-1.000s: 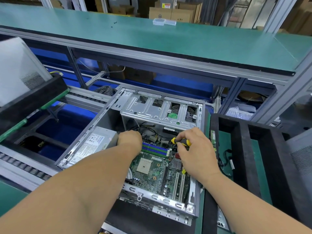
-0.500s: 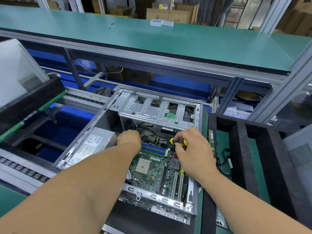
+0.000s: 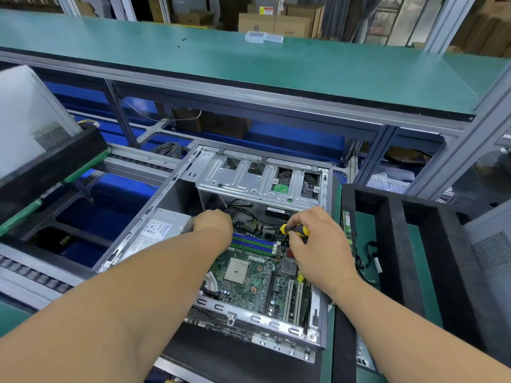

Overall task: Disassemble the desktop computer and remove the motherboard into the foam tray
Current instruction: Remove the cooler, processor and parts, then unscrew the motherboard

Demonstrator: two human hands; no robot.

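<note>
1. Motherboard (image 3: pixel 250 275) sits bolted in open desktop case (image 3: pixel 177 186); foam tray (image 3: pixel 392 244) just right.
2. Right hand (image 3: pixel 318 244) grips yellow-black screwdriver (image 3: pixel 294 230); left hand (image 3: pixel 213 225) curled at board's far edge, contents unclear.
3. Step looks like unscrewing. Next: seat tip squarely.

Single head-worn wide-angle view, aimed forward and down. The open computer case (image 3: pixel 257 244) is framed at centre, close in, with both forearms entering from the near edge. The left hand (image 3: pixel 213 225) and right hand (image 3: pixel 318 244) are seen from above and behind. A green shelf (image 3: pixel 249 67) is seen across the far top, a black foam tray (image 3: pixel 414 258) at right. Straight lines are bent near the edges. No second view, so no overlap.
</note>
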